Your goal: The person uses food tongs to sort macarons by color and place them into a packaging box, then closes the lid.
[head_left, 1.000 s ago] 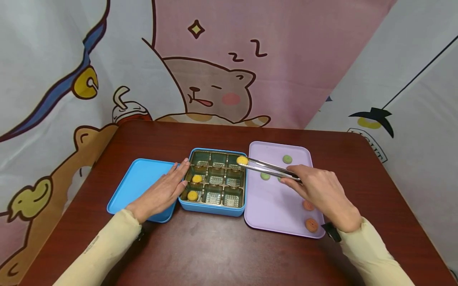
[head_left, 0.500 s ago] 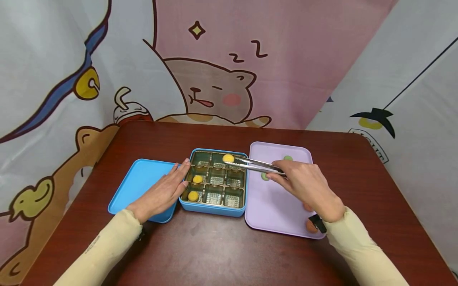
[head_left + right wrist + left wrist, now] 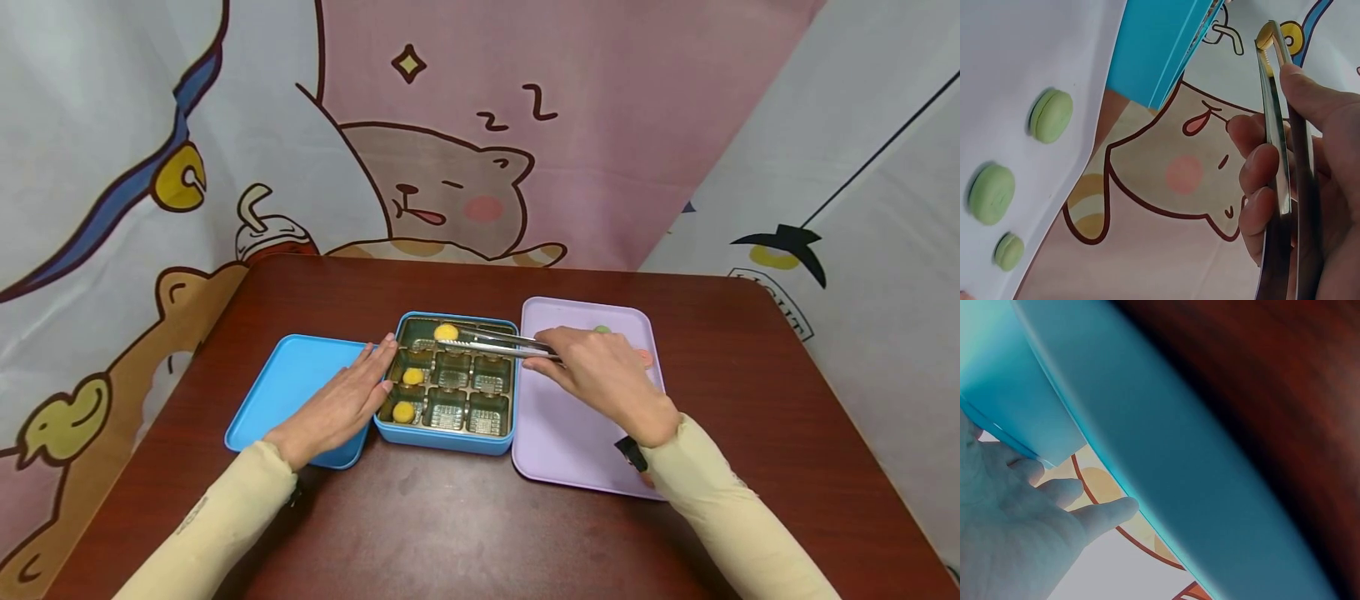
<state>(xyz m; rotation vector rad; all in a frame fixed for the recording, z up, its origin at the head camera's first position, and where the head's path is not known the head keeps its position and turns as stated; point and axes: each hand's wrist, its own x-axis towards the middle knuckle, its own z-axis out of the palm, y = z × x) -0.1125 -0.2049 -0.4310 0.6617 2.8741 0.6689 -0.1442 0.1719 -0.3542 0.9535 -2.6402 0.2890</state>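
Observation:
My right hand [image 3: 603, 379] grips metal tongs [image 3: 502, 341], whose tips pinch a yellow macaron [image 3: 446, 332]. The macaron is over the back row of the blue box [image 3: 450, 442], toward its left compartment. A gold divided insert [image 3: 453, 388] lines the box, and two yellow macarons, one in the middle [image 3: 413, 377] and one in the front [image 3: 403, 412], sit in its left column. My left hand [image 3: 333, 408] rests against the box's left rim with its fingers extended. In the right wrist view, fingers and thumb wrap the tongs' arms [image 3: 1279, 162].
Left of the box lies a blue lid [image 3: 300, 379], partly under my left forearm. A lilac tray [image 3: 555, 442] stands to the right, bearing green macarons [image 3: 1052, 117] and a pink macaron [image 3: 645, 358]; my right arm covers part of it. A printed cloth [image 3: 600, 167] hangs behind the table.
My right hand has carried the yellow macaron in the tongs leftward, from the box's right rim across the back row to near its left compartment. The left hand has stayed put.

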